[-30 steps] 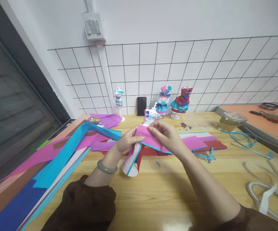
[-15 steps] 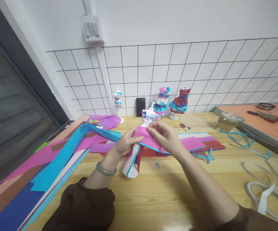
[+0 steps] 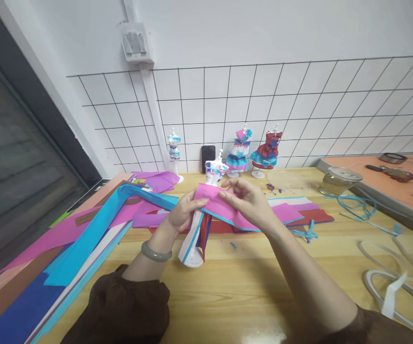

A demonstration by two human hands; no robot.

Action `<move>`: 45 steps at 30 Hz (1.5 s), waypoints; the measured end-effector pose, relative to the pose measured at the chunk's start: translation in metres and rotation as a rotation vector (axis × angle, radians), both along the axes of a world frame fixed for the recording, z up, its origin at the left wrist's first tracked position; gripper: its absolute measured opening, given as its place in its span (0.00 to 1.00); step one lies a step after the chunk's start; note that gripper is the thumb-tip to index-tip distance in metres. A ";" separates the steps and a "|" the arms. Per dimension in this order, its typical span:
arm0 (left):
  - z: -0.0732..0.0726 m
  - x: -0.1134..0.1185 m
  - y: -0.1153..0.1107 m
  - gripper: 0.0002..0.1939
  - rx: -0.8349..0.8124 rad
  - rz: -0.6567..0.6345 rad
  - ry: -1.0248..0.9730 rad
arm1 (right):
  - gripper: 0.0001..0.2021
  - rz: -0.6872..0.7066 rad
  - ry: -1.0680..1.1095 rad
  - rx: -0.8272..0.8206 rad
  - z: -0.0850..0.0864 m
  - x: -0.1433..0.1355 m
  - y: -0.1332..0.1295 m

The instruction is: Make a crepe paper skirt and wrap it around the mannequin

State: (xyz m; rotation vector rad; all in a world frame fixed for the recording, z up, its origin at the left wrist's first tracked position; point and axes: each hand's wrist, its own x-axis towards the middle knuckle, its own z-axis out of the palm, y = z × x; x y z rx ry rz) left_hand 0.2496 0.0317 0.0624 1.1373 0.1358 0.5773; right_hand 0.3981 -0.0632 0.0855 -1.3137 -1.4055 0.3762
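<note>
A small white dress form (image 3: 215,173) with a pink, blue and white patterned bodice leans slightly in front of me, its round base (image 3: 194,257) low on the table. A pink strip with a blue edge (image 3: 224,208) lies across its waist. My left hand (image 3: 188,210) grips the strip's left end against the form, thumb on top. My right hand (image 3: 247,203) pinches the strip's upper edge between thumb and fingers, right of the waist. Below the strip hang a white strip with blue edging (image 3: 192,234) and a red and dark blue piece (image 3: 205,234).
Three dressed mini forms, one at left (image 3: 174,148) and two at right (image 3: 238,152), stand by the wall near a phone (image 3: 208,159). Coloured strips (image 3: 91,234) cover the left side. A glass jar (image 3: 340,180), blue ribbon and a white tape roll (image 3: 374,298) are at right.
The dress form has shifted left and now stands more upright, showing more of its bodice. The pink strip is spread longer towards the right, with both hands still on it.
</note>
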 end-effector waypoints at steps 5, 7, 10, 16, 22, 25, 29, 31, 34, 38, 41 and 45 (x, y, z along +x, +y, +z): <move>0.000 0.000 0.001 0.12 0.007 -0.011 -0.014 | 0.15 -0.018 -0.028 0.000 -0.003 0.002 0.003; -0.001 0.001 0.000 0.12 0.005 -0.013 -0.019 | 0.15 -0.020 -0.028 0.014 -0.003 0.003 0.004; 0.001 0.000 -0.001 0.12 0.005 -0.024 -0.017 | 0.14 -0.012 -0.019 0.019 -0.004 0.004 0.004; 0.004 0.001 -0.001 0.15 -0.040 0.041 0.012 | 0.15 -0.048 0.041 0.030 -0.001 0.003 0.003; 0.001 0.004 0.003 0.11 -0.097 0.199 0.015 | 0.14 -0.156 0.060 0.082 0.006 0.001 0.001; 0.002 0.003 0.002 0.10 -0.094 0.231 0.037 | 0.14 -0.161 0.088 0.072 0.004 0.002 0.002; 0.008 0.000 -0.002 0.10 -0.018 0.225 0.069 | 0.14 -0.125 0.145 0.025 0.000 0.006 0.005; 0.011 0.000 -0.004 0.11 0.013 0.210 0.095 | 0.14 -0.116 0.141 0.019 -0.001 0.006 0.006; 0.013 0.001 -0.006 0.12 0.032 0.216 0.110 | 0.14 -0.101 0.149 0.010 0.000 0.006 0.005; 0.010 0.005 -0.004 0.14 0.094 0.345 0.077 | 0.13 -0.102 0.148 0.032 0.003 -0.001 0.003; 0.009 0.007 0.000 0.15 0.141 0.476 0.058 | 0.11 -0.077 0.101 0.005 0.007 -0.009 -0.003; 0.009 0.004 0.006 0.14 0.166 0.654 0.048 | 0.05 0.035 -0.128 -0.134 0.011 -0.023 -0.013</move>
